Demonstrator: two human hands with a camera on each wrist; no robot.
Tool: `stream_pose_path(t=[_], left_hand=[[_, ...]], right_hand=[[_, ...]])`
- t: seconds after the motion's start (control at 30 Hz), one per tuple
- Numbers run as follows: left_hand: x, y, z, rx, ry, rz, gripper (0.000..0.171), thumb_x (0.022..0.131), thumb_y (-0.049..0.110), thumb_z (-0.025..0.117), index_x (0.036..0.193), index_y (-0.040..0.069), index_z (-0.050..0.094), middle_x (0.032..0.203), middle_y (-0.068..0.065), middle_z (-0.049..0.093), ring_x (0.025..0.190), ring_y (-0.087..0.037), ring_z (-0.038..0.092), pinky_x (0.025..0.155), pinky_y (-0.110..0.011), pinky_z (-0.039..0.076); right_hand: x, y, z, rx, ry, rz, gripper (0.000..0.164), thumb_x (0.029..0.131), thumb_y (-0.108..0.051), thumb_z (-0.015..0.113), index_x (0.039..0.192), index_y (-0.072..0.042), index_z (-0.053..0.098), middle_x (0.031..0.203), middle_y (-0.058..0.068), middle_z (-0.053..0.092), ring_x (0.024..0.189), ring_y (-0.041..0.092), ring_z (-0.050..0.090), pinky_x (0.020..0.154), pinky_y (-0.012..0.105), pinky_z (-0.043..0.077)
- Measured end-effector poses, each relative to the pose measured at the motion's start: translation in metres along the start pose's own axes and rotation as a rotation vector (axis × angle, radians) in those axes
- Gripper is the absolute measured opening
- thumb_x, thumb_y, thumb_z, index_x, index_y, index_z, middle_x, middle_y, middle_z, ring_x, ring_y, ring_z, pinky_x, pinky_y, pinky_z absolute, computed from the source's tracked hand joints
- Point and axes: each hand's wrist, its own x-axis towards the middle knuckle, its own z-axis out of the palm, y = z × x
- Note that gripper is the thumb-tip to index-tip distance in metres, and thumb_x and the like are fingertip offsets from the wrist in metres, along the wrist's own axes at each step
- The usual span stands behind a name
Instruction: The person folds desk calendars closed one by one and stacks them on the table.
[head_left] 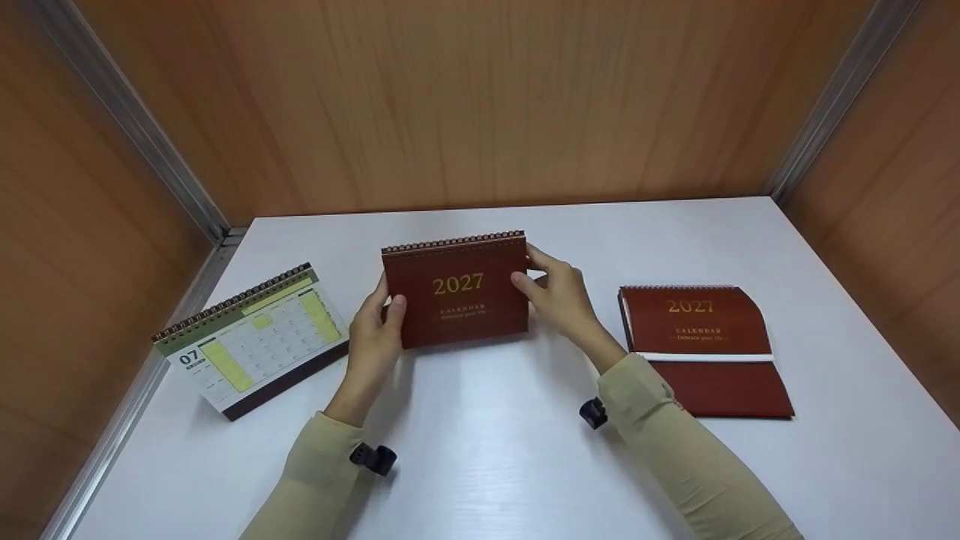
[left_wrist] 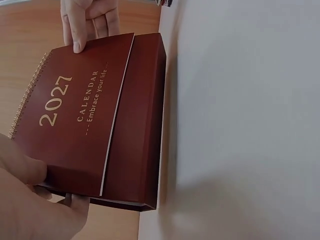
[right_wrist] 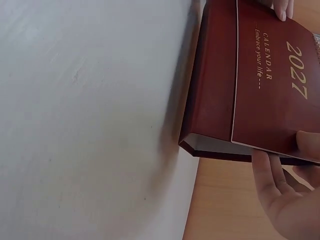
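A dark red spiral-bound 2027 desk calendar (head_left: 465,300) is held upright, its front facing me, between both hands. My left hand (head_left: 373,339) grips its left side, the thumb on the front cover and the other fingers going round the edge. On the opposite side, my right hand (head_left: 562,296) pinches the edge, thumb in front and fingers behind. The left wrist view shows the calendar's folded base (left_wrist: 150,115) with a shadow beside it on the table; the right wrist view shows the hollow end of that base (right_wrist: 220,146). The calendar's back is hidden.
To the left stands a tilted desk calendar (head_left: 259,345) showing a green and yellow page marked 07. A second dark red 2027 calendar (head_left: 697,322) is at the right, partly behind my right sleeve (head_left: 675,442). Wooden panels (head_left: 510,105) surround the white table (head_left: 480,465).
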Motion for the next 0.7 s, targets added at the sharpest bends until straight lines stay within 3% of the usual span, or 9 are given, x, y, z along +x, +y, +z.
stream_pose_path(t=[0.23,0.47,0.7], left_hand=[[-0.001,0.009,0.011,0.015,-0.041,0.012,0.058,0.114,0.019,0.050,0.168,0.016,0.030,0.153,-0.018,0.052,0.132,-0.032,0.061,0.111,-0.045,0.051],[-0.002,0.015,0.024,-0.010,-0.100,0.040,0.057,0.113,0.024,0.054,0.166,0.015,0.035,0.158,-0.016,0.050,0.128,-0.030,0.065,0.113,-0.045,0.050],[-0.004,0.025,0.036,-0.001,-0.155,0.050,0.056,0.112,0.019,0.055,0.165,0.014,0.037,0.158,-0.020,0.049,0.129,-0.033,0.065,0.114,-0.048,0.049]], right_hand=[[-0.014,0.003,-0.025,0.006,0.007,0.038,0.058,0.106,-0.018,0.068,0.160,-0.013,0.049,0.138,0.016,0.070,0.099,0.026,0.078,0.084,0.037,0.064],[-0.031,0.004,-0.051,0.053,0.001,0.027,0.059,0.105,-0.014,0.069,0.160,-0.005,0.047,0.140,0.022,0.067,0.106,0.032,0.077,0.085,0.037,0.064],[-0.041,0.005,-0.073,-0.021,-0.007,0.067,0.061,0.106,-0.021,0.069,0.160,-0.007,0.045,0.143,0.021,0.065,0.108,0.031,0.077,0.091,0.044,0.063]])
